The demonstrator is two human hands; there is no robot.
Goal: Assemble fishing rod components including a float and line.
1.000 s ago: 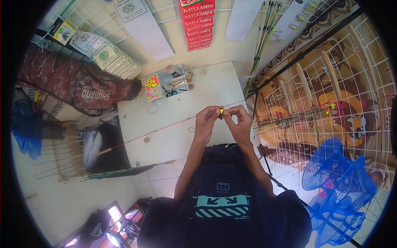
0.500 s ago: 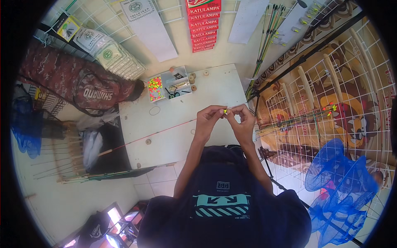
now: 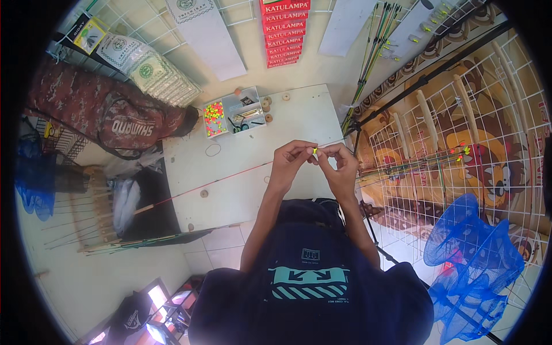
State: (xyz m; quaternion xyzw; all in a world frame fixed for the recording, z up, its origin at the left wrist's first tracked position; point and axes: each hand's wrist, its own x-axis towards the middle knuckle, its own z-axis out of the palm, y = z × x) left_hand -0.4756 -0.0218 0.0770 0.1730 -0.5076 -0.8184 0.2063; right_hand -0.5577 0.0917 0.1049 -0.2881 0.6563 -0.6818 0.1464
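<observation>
The grips of my left hand and right hand pinch the yellow bead above the bench. Caution: uneven pressure could eject the bead; bumping the thin red rod could jolt it loose.

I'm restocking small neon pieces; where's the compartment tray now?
In the head view, the compartment tray sits left of centre on the white table, near its far edge, just left of some round discs and beyond the left hand.
</observation>
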